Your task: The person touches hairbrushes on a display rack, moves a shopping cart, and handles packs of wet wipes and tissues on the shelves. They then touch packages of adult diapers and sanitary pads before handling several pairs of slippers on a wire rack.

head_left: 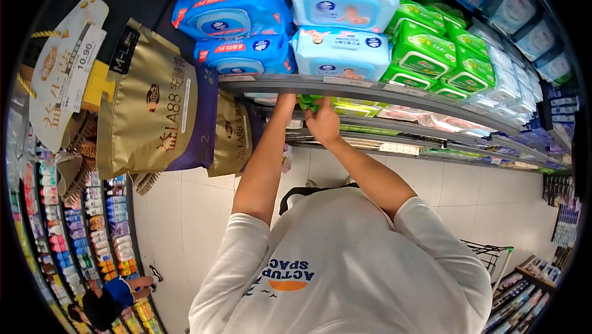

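Both my arms reach forward to the shelf level just under a grey shelf edge (394, 92). My left hand (285, 104) goes in beneath that edge, its fingers hidden. To its right, my right hand (323, 121) has its fingers bent against a small green soft pack (308, 101), which lies between the two hands. The shelf hides part of this pack. Beside my right hand lie yellow-green packs (357, 107), and pink-and-white packs (410, 114) are farther right.
Above are blue wipes packs (243, 53), light-blue wipes packs (342, 53) and green packs (425, 47). Large gold bags (154, 106) hang at the left, near a price sign (74, 69). Another person (111, 300) is at lower left; a wire basket (487, 254) stands at right.
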`<action>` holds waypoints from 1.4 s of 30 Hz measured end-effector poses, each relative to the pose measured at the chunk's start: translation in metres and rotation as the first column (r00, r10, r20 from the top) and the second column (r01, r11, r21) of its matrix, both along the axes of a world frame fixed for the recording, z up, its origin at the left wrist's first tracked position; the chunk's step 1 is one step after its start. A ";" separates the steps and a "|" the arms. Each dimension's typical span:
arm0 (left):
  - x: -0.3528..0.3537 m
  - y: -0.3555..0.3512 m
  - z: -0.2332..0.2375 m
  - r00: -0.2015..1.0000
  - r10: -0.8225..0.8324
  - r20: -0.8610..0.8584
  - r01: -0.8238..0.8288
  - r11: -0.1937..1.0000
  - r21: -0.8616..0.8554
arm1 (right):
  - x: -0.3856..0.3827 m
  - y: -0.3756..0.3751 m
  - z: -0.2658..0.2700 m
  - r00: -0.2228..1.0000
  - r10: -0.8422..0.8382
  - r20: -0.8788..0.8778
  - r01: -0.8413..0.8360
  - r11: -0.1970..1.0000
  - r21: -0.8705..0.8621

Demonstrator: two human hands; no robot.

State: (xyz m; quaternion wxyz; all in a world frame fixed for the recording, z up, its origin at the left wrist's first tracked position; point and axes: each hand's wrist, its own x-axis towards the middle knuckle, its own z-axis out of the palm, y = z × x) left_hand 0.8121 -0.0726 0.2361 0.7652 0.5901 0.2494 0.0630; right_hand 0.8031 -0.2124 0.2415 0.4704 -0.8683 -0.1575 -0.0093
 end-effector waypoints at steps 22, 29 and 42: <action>-0.012 -0.014 0.005 0.997 0.034 0.074 -0.029 0.997 -0.071 | -0.003 -0.014 -0.007 0.843 0.286 -0.455 -0.092 0.911 0.403; -0.029 -0.027 0.009 0.996 0.020 0.086 -0.017 0.999 -0.038 | 0.005 -0.052 -0.036 0.833 0.317 -0.454 -0.220 0.942 0.256; -0.022 -0.079 0.011 0.952 -0.306 0.030 0.237 0.793 0.562 | 0.031 -0.143 0.008 0.961 -0.261 -0.094 0.277 0.920 0.276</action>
